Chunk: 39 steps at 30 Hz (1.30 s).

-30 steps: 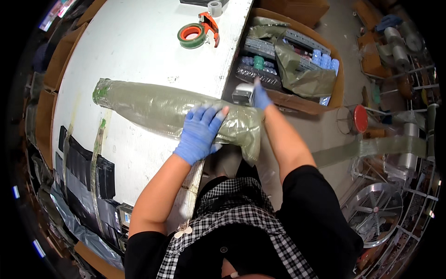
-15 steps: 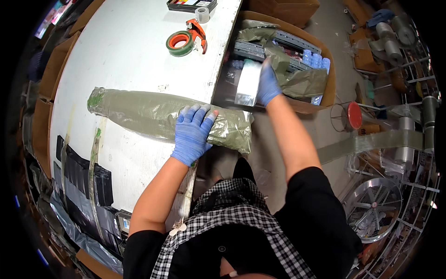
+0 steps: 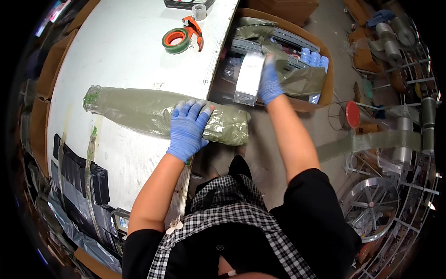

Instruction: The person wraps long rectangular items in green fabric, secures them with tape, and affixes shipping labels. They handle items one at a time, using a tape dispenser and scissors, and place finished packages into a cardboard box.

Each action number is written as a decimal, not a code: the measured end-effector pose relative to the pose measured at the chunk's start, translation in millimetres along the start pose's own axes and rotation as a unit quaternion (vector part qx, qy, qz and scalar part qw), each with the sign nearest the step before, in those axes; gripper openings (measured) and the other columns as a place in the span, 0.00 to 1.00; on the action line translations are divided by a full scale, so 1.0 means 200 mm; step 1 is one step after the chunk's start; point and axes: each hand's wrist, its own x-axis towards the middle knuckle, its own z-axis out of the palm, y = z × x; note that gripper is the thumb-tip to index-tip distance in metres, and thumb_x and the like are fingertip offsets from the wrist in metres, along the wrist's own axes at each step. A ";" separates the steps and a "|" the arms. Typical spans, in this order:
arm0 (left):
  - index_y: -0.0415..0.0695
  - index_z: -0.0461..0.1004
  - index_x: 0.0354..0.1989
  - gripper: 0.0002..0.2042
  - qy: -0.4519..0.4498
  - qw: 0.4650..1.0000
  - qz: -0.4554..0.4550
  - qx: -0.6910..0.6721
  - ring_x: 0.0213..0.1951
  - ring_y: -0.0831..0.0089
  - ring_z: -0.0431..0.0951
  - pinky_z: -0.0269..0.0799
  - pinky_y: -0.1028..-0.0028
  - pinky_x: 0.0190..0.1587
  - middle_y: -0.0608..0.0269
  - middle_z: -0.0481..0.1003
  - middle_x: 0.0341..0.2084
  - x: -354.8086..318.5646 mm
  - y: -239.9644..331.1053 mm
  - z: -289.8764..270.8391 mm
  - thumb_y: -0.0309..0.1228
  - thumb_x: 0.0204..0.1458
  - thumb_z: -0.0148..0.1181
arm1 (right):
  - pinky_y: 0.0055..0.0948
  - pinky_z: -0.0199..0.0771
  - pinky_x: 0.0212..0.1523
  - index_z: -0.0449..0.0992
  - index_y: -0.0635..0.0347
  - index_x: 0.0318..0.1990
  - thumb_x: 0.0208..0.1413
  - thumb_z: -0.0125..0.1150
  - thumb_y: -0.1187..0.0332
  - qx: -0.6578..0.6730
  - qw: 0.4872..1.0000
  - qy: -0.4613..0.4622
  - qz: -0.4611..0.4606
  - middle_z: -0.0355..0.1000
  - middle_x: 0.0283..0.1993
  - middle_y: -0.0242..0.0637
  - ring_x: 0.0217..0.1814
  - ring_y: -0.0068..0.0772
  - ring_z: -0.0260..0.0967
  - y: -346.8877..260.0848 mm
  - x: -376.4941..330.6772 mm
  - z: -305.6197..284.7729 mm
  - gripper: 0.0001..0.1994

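Left grip point(image 3: 188, 128) over green plastic-wrapped bundle point(image 3: 134, 106), center-left; right grip point(image 3: 271, 83) closed on white box point(image 3: 250, 76), upper center.
Left fingers lie spread; whether they clasp, cannot tell. The box partly hides the packed carton point(image 3: 329, 86), upper right; green tape roll point(image 3: 166, 42) on the counter point(image 3: 116, 51), top.

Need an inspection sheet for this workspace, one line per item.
Surface: white table, scuffed.
Job's things: long green package overhanging the table's right edge; white block beyond that edge.
Clutter: green tape roll, orange dispenser and clear tape roll toward the far end; black pieces and tape strips near left.
Grips: left hand, gloved, flat on the package; right hand, gloved, against the white block, closure unclear.
Cables: nothing seen.
Surroundings: open, filled carton right of the table; metal fan farther right.
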 end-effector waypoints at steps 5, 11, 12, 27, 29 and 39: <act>0.54 0.68 0.55 0.42 -0.064 0.997 -0.045 -0.016 0.56 0.60 0.65 0.58 0.57 0.62 0.62 0.68 0.52 0.00 -0.04 -0.02 0.39 0.21 0.75 | 0.40 0.75 0.46 0.67 0.62 0.55 0.63 0.37 0.42 0.082 0.977 0.047 0.192 0.75 0.40 0.44 0.43 0.39 0.75 0.98 -0.57 -0.18 0.31; 0.54 0.68 0.55 0.41 -0.061 0.997 -0.040 -0.015 0.56 0.60 0.65 0.56 0.56 0.62 0.63 0.68 0.53 0.02 -0.01 -0.04 0.39 0.21 0.75 | 0.34 0.73 0.48 0.64 0.64 0.57 0.54 0.59 0.58 0.018 0.981 -0.163 -0.100 0.75 0.42 0.43 0.44 0.34 0.74 -0.09 -1.07 0.35 0.27; 0.54 0.68 0.55 0.41 -0.048 0.998 -0.038 -0.017 0.56 0.60 0.65 0.56 0.56 0.62 0.63 0.68 0.53 0.01 -0.01 -0.03 0.39 0.21 0.75 | 0.32 0.75 0.44 0.66 0.65 0.55 0.51 0.63 0.63 -0.017 0.973 -0.150 -0.177 0.76 0.41 0.43 0.42 0.33 0.75 -0.21 -0.91 0.40 0.25; 0.49 0.62 0.61 0.47 0.001 0.993 -0.077 -0.090 0.61 0.51 0.58 0.44 0.46 0.65 0.54 0.59 0.60 -0.15 0.12 0.00 0.59 0.30 0.68 | 0.36 0.75 0.40 0.70 0.61 0.44 0.45 0.70 0.69 -0.555 0.740 -0.022 -0.380 0.74 0.40 0.45 0.39 0.44 0.74 0.24 0.09 -0.19 0.20; 0.49 0.61 0.63 0.46 -0.147 0.971 -0.054 -0.180 0.63 0.49 0.57 0.48 0.48 0.66 0.51 0.58 0.60 0.07 0.27 -0.16 0.58 0.35 0.69 | 0.40 0.70 0.47 0.72 0.60 0.41 0.44 0.69 0.63 -0.629 0.653 -0.100 -0.409 0.73 0.38 0.45 0.41 0.46 0.72 0.08 0.12 -0.03 0.18; 0.40 0.78 0.35 0.10 -0.162 0.980 -0.002 -0.113 0.47 0.59 0.70 0.60 0.62 0.53 0.58 0.73 0.34 0.15 0.48 0.04 0.30 0.46 0.57 | 0.37 0.62 0.55 0.73 0.57 0.39 0.44 0.66 0.64 -0.737 0.414 -0.374 -0.381 0.75 0.38 0.42 0.45 0.41 0.73 0.26 0.43 0.82 0.15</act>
